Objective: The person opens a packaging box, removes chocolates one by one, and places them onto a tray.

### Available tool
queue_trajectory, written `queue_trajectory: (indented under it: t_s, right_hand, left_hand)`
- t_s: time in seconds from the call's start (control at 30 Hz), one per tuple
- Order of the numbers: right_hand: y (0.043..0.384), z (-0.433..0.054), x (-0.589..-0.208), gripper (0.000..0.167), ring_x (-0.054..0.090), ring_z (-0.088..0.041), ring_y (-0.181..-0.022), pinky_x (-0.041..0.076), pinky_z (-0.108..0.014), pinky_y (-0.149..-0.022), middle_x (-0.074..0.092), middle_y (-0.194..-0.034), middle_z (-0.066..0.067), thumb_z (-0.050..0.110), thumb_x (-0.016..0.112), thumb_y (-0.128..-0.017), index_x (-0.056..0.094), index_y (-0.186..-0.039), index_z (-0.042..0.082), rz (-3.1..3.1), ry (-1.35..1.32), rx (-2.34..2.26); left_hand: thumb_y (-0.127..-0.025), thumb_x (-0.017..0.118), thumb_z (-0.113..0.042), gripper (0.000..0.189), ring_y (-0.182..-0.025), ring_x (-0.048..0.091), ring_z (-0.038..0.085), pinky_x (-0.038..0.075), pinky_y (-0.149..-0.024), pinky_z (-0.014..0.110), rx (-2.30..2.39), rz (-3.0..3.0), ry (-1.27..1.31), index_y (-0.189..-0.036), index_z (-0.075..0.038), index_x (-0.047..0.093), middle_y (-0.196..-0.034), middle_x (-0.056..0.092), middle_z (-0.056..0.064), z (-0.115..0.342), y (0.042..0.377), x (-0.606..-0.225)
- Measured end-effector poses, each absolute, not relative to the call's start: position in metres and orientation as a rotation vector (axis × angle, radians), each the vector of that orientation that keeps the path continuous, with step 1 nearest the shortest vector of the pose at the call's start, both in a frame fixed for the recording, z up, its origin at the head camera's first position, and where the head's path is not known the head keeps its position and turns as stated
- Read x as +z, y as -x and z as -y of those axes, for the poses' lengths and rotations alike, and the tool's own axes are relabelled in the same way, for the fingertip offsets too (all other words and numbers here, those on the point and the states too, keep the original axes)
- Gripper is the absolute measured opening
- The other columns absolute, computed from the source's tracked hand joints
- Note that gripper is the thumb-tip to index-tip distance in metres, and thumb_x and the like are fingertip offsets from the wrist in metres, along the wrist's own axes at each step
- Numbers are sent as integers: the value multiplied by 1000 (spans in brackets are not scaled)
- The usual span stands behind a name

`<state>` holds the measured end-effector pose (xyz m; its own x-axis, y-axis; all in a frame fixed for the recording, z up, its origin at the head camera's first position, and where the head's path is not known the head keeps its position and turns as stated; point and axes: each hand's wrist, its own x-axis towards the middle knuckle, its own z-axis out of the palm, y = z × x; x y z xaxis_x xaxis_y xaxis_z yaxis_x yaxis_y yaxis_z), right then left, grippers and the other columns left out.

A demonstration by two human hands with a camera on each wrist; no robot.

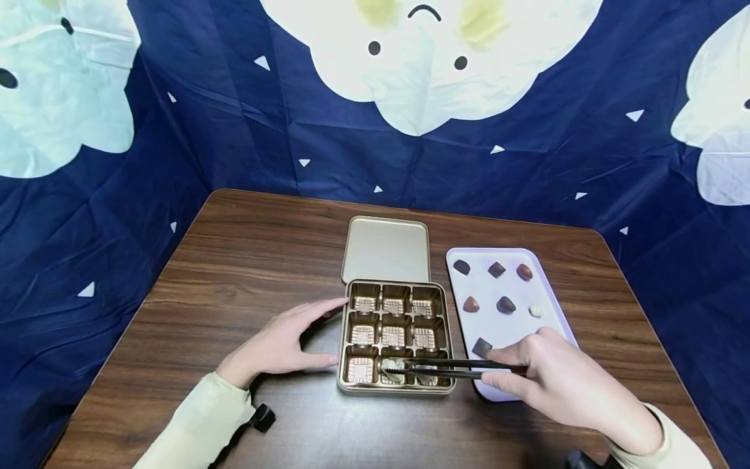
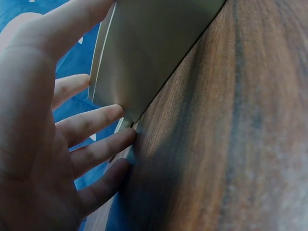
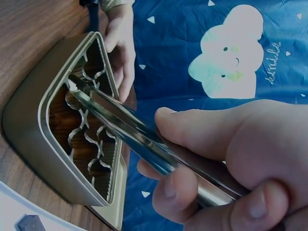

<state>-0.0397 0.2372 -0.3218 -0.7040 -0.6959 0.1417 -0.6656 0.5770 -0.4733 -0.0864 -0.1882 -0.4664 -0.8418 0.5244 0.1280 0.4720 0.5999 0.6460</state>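
A square gold tin [image 1: 396, 337] with a divided brown insert stands on the table. My left hand [image 1: 287, 342] is at its left side, fingers extended; in the left wrist view the fingertips [image 2: 115, 111] touch or nearly touch the tin's wall. With thumb and fingers, my right hand [image 1: 565, 384] grips metal tongs [image 1: 463, 369]. Their tips reach into the front middle compartment from the right. Whether anything sits between the tips, I cannot tell. Beneath my right hand lies a pale lilac tray [image 1: 498, 332] with several chocolates, including a dark square one [image 1: 482, 347] near my fingers.
Behind the tin lies its gold lid [image 1: 387, 249]. Brown, reddish and cream chocolates [image 1: 505, 305] are spread over the tray, whose front right part my hand covers. A dark blue cloth [image 1: 351, 150] with clouds hangs behind the wooden table [image 1: 252, 260].
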Motion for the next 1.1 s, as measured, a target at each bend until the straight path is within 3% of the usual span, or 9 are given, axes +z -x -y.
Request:
queue_trajectory:
  t_s: [0.2,0.43,0.5,0.6,0.73,0.9,1.1]
  right_hand:
    - [36,-243,-319,13,37,14,-60,28,-5,-47,61,-76,31,23,79,-95,78,-93,36,-2747,1155,-803]
    - [32,-251,-314,19,50,7,-73,37,-6,-59,66,-88,25,17,84,-90,81,-100,33,-2809,1127,-848]
    - [32,-253,-312,21,50,7,-71,37,-6,-58,66,-88,23,15,84,-90,80,-100,32,-2810,1118,-869]
    - [29,-258,-310,20,37,15,-58,29,-6,-46,61,-77,26,13,84,-89,82,-102,28,-2809,1078,-896]
    - [26,-268,-308,23,22,21,-54,25,-8,-41,52,-67,32,9,86,-86,84,-106,19,-2846,1025,-905]
    - [22,-283,-304,29,21,19,-54,23,-8,-40,39,-62,32,3,87,-82,84,-104,21,-2915,950,-921]
    - [17,-302,-298,35,28,18,-52,27,-8,-41,66,-73,26,0,90,-76,85,-102,24,-3050,902,-832]
  left_hand:
    - [-81,81,-68,96,-141,53,23,43,-114,58,1064,-2743,-865,-162,-41,38,-158,52,-7,189,86,-467]
    - [-80,80,-70,97,-141,52,21,42,-116,57,1069,-2738,-851,-162,-42,38,-158,51,-9,189,87,-467]
    - [-81,80,-69,96,-141,52,23,42,-115,58,1070,-2740,-864,-162,-40,38,-158,51,-8,189,87,-467]
    - [-81,80,-69,97,-141,52,24,42,-115,59,1064,-2739,-869,-163,-39,38,-159,51,-7,189,87,-468]
    - [-81,79,-71,97,-141,51,21,41,-116,57,1065,-2726,-855,-163,-41,37,-159,49,-9,188,86,-468]
    - [-80,80,-71,96,-141,52,21,42,-116,57,1077,-2714,-832,-162,-45,36,-159,50,-10,188,86,-467]
    - [-80,79,-72,96,-141,51,21,41,-116,58,1066,-2711,-812,-162,-47,35,-159,50,-10,189,87,-466]
